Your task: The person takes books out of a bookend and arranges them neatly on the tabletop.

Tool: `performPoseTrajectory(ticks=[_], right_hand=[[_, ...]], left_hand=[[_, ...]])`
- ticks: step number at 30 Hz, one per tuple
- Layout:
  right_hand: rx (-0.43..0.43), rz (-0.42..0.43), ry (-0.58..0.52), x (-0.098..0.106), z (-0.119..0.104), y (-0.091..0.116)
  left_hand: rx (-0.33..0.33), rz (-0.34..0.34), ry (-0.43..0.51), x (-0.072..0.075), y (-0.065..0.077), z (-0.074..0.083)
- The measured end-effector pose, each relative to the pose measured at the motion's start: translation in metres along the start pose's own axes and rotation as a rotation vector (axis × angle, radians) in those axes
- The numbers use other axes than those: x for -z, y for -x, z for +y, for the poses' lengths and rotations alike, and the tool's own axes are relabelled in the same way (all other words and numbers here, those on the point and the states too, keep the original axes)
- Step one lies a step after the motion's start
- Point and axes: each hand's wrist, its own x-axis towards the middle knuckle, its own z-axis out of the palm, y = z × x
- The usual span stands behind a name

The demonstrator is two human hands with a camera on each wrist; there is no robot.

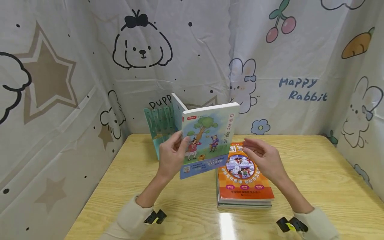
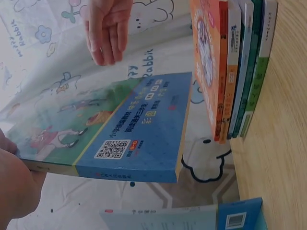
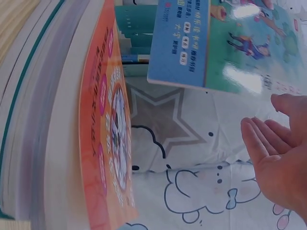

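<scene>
My left hand (image 1: 171, 155) grips a blue and green picture-covered book (image 1: 207, 133) by its spine side, thumb on the front cover. The book is held up and tilted above the table, and its QR code (image 2: 112, 149) shows in the left wrist view. My right hand (image 1: 265, 158) is apart from it, over the stack, with fingers extended and nothing in them. Below that hand lies a stack of several books (image 2: 232, 72), topped by an orange-covered book (image 1: 246, 193). Behind the held book, another book (image 1: 179, 108) stands upright at a teal bookend rack (image 1: 160, 121).
The yellow wood-grain table (image 1: 132, 190) carries the stack at right of centre and the rack at the back left. A patterned white curtain (image 1: 192, 60) hangs around the table's back and sides. Each sleeve (image 1: 127, 216) has a black strap at the wrist.
</scene>
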Motion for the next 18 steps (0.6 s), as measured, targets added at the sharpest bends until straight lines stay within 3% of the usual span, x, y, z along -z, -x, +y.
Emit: performPoseTrajectory(ticks=[4, 9, 12, 18], right_hand=[[-0.017, -0.039, -0.125, -0.007, 0.011, -0.003], [-0.085, -0.073, -0.130, -0.015, 0.032, -0.006], [-0.113, -0.087, -0.151, -0.017, 0.038, -0.006], [-0.089, -0.076, -0.173, -0.014, 0.031, -0.003]], left_hand=[[0.013, -0.037, 0.051, -0.003, -0.001, 0.010], [-0.006, -0.065, 0.129, -0.007, -0.004, 0.032], [-0.013, -0.092, 0.141, -0.009, -0.007, 0.037], [0.024, -0.099, 0.147, -0.011, -0.009, 0.037]])
